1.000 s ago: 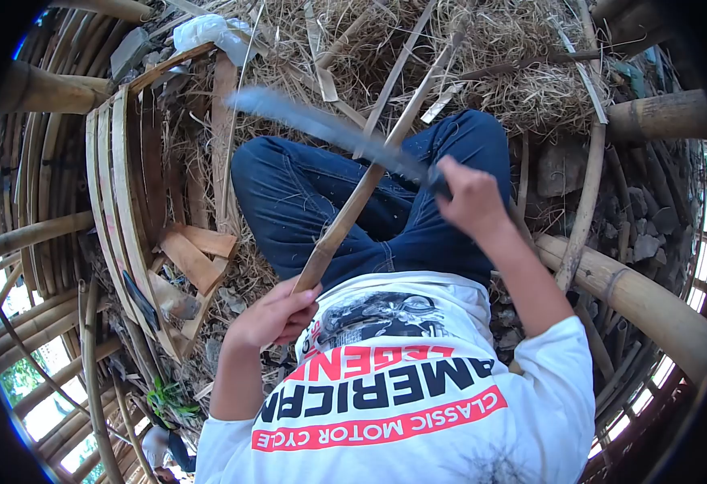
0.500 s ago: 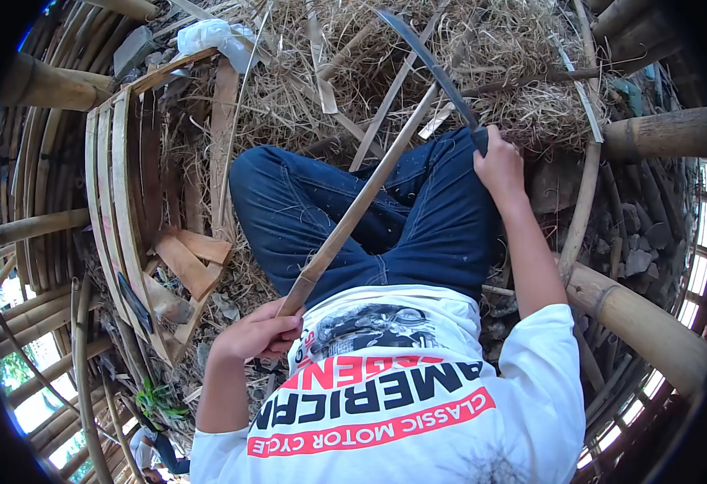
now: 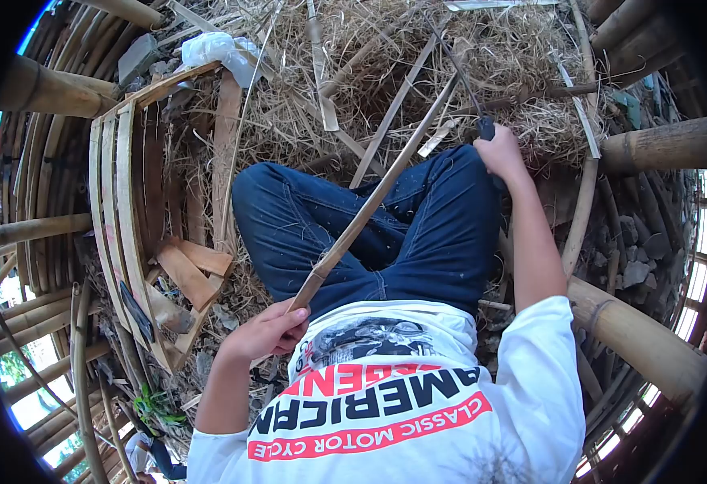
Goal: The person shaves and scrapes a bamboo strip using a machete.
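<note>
My left hand (image 3: 266, 331) is closed around the near end of a long bamboo strip (image 3: 377, 198). The strip slants up and to the right across my lap, its far end past my crossed legs. By my knee on the right, my right hand (image 3: 500, 153) grips the dark handle of a machete (image 3: 465, 79). Its blade points away from me and is seen nearly edge-on as a thin dark line, right at the strip's far end. Small pale flecks dot my blue jeans (image 3: 289, 214).
Dry shavings (image 3: 523, 48) and loose bamboo slats cover the ground ahead. To the left stand a slatted wooden crate (image 3: 111, 202), wood offcuts (image 3: 188, 270) and a white plastic bag (image 3: 216, 50). Thick bamboo poles (image 3: 640, 327) close in on both sides. Another person (image 3: 160, 456) shows at lower left.
The machete's blade has turned from showing its broad curved side to nearly edge-on. My right hand has rotated with it, and the strip's far end has shifted slightly up and right.
</note>
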`<state>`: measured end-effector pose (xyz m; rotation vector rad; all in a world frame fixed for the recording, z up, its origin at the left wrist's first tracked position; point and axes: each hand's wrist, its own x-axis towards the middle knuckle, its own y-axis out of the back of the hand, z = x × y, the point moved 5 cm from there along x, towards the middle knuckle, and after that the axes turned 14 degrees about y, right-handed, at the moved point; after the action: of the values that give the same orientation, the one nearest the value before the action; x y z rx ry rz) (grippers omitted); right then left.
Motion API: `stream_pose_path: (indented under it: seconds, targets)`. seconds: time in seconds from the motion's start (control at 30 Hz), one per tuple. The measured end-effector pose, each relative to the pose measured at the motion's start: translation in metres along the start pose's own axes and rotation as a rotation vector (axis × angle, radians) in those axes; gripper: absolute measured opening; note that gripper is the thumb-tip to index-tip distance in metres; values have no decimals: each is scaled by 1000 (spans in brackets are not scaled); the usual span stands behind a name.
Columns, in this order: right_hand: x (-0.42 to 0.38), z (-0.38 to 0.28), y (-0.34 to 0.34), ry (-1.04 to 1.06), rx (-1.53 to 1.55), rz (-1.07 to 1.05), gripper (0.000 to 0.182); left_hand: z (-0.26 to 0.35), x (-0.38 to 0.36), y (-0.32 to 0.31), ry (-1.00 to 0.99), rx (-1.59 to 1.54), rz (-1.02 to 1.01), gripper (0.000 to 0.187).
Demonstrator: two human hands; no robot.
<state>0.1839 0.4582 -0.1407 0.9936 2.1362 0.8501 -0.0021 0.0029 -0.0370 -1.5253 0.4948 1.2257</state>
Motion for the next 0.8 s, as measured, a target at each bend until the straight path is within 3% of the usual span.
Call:
stream_pose_path:
  seconds: [0.07,0.1,0.17,0.23,0.3,0.37,0.4,0.5,0.53,0.67,0.8]
  targets:
    - [-20,-14,-7,221,-64,45,28,-1,1,-1,12,7,-23,21]
    - [-33,-18,-13,221,-60,34,28,2,3,-3,-19,11,8,22]
    - [-59,-40,-19,402,203,52,29,8,4,-1,-46,13,43,23]
    - [-90,-63,-26,96,490,-174,26,19,3,3,-49,252,198,28]
    - [-109,-71,-38,60,764,-261,22,25,4,6,-40,279,268,33]
    - [-113,-68,-47,32,922,-237,21,37,-4,9,-141,543,544,35]
    - [-110,-63,-49,26,959,-193,22,41,-10,6,-122,497,577,34]
    - [-89,-43,-43,-27,986,-120,35,36,-11,22,-165,473,535,32]
    - [-80,-38,-43,-35,1007,-87,35,40,-12,27,-164,554,619,29]
    - [-51,-19,-42,-86,1094,22,34,37,-6,42,-129,528,572,31]
    - [-69,-33,-49,-159,1160,-99,32,40,-4,52,-180,556,590,30]
